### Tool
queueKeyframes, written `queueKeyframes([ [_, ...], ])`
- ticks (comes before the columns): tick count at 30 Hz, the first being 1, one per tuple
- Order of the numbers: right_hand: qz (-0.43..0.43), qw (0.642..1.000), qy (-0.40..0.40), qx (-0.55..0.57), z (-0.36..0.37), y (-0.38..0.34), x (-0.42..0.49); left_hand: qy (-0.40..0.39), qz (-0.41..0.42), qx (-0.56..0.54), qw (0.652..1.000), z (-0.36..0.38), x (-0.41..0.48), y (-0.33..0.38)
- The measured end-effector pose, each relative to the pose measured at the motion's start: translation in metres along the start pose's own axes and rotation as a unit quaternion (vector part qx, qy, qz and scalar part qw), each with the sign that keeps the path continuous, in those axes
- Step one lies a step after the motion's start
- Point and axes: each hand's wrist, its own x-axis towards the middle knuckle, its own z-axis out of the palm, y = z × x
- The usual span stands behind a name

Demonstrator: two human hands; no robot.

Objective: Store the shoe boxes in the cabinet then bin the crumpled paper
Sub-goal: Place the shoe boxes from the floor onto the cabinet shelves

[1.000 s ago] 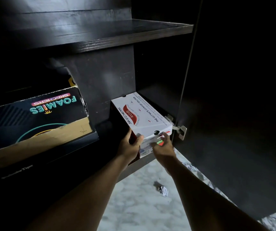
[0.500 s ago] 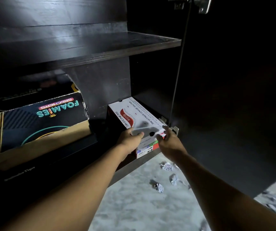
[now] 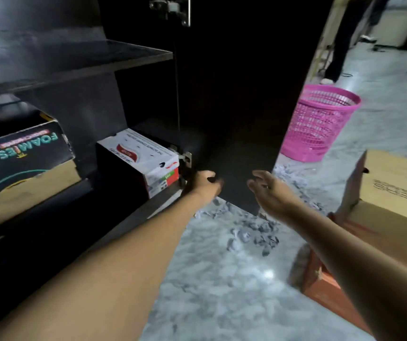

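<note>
A white and red shoe box (image 3: 141,156) stands on the bottom shelf of the dark cabinet (image 3: 74,60), at its right end. A dark box (image 3: 23,153) marked FOAMIES sits to its left. My left hand (image 3: 203,184) hangs just right of the white box, fingers loosely curled, holding nothing. My right hand (image 3: 270,193) is in front of the open cabinet door (image 3: 234,107), fingers relaxed and empty. Crumpled paper (image 3: 254,232) lies scattered on the marble floor below the door. A brown shoe box (image 3: 394,193) sits on an orange box (image 3: 328,286) at the right.
A pink mesh bin (image 3: 320,124) stands on the floor beyond the door. A person's legs (image 3: 340,40) are at the far upper right. The upper cabinet shelf (image 3: 87,57) holds nothing visible.
Both hands have let go of the white box and drawn back to the right. My view has swung right, bringing the bin, the paper and the brown box into sight.
</note>
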Motion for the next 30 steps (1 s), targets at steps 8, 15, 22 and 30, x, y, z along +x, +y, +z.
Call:
queueKeyframes([
  [8, 0.052, 0.995, 0.087, -0.027, -0.054, 0.103, -0.143, -0.096, 0.073, 0.027, 0.992, 0.105, -0.100, 0.029],
  [15, 0.145, 0.977, 0.155, -0.037, -0.067, 0.192, -0.261, -0.164, 0.073, -0.023, 0.984, 0.208, -0.204, 0.035],
  [22, 0.307, 0.935, 0.175, -0.027, -0.051, 0.273, -0.364, -0.271, -0.047, -0.087, 0.957, 0.307, -0.310, -0.004],
  [30, 0.444, 0.869, 0.200, -0.083, -0.042, 0.319, -0.415, -0.429, -0.086, -0.029, 0.899, 0.353, -0.368, -0.025],
])
